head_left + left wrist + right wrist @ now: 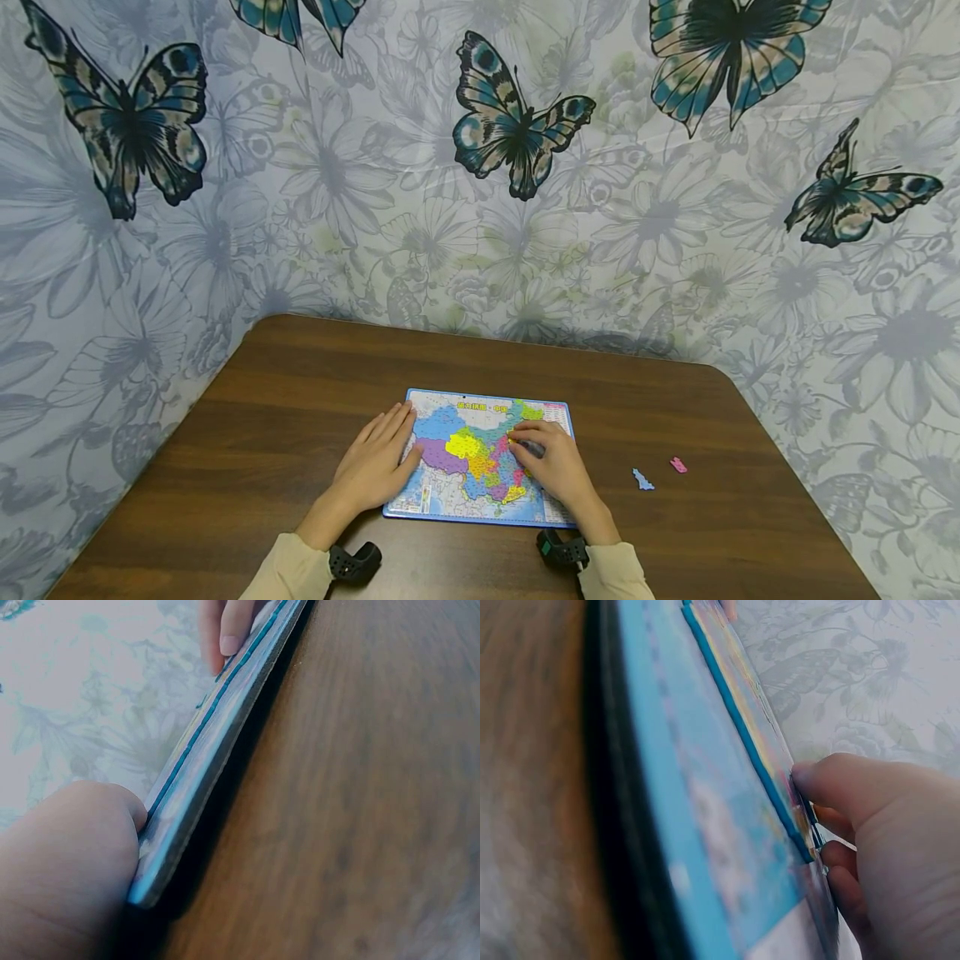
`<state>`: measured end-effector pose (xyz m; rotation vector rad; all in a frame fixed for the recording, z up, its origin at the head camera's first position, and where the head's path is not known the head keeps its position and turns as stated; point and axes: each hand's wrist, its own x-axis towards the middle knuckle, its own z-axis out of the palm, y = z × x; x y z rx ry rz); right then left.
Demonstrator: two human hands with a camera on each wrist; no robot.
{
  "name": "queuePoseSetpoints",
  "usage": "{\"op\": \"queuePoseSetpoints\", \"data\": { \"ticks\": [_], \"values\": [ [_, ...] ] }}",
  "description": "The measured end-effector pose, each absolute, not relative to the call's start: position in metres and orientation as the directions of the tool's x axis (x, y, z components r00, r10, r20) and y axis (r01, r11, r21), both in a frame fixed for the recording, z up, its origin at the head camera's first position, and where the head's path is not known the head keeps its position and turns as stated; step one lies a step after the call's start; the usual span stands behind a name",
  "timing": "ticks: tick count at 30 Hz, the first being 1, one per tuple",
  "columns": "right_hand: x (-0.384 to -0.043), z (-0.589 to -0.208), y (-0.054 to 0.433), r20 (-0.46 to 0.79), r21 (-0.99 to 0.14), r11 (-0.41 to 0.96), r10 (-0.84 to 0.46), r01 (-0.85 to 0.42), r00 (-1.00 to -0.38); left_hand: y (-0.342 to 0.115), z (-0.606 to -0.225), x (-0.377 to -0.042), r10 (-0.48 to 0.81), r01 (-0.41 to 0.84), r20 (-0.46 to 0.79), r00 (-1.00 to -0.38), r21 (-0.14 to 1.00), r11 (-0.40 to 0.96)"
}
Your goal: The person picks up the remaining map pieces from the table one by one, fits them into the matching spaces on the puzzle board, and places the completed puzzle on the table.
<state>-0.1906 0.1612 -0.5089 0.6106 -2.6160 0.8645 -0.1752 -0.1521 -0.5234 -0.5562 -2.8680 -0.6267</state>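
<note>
A puzzle board with a colourful map of China in its middle lies on the table. My left hand rests flat on the board's left edge, its fingers straight and thumb spread. At the map's right side, my right hand has thumb and forefinger bent together over a small puzzle piece, mostly hidden by the fingertips. From the right wrist view, the thumb comes down at the map's surface, other fingers curled behind it. To the right lie a light blue puzzle piece and a pink puzzle piece.
The brown wooden table has rounded far corners. Behind it hangs a pale floral cloth with teal butterflies. Dark bands sit on both wrists below the cream sleeves.
</note>
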Motion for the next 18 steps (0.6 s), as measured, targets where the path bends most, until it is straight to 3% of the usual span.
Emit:
{"op": "queuePoseSetpoints", "data": {
  "ticks": [18],
  "values": [
    [-0.1880,-0.5062,0.1588,0.395,-0.478,0.742,-0.296,-0.470,-0.870,-0.1522,-0.5219,-0.1756,0.324,0.388,0.224,-0.919,0.372,0.843]
  ]
}}
